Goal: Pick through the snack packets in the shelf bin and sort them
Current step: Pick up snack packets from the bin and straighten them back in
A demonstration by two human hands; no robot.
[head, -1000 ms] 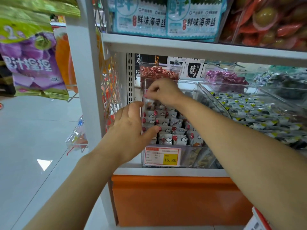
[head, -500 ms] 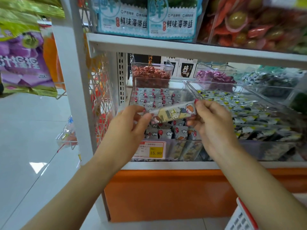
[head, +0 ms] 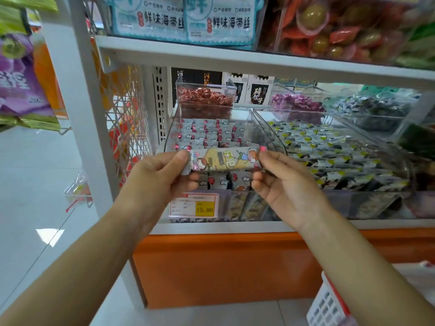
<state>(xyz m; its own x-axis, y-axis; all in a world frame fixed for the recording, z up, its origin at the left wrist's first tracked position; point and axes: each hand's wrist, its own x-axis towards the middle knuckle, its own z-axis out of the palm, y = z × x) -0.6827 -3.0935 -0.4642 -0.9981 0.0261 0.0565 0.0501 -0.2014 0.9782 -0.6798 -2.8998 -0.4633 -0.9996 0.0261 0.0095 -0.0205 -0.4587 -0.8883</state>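
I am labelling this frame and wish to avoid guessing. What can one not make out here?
- Head view: both ends of the packet are covered by the fingers of the left hand and right hand.
- Head view: the print on the price tag is too small; only 15.80 reads.
- Head view: the basket is cut off by the bottom-right corner.
- Head view: some other packets in the bin are hidden behind the held packet.

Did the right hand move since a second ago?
Yes. The right hand came out from the back of the bin toward its front, and now pinches the packet.
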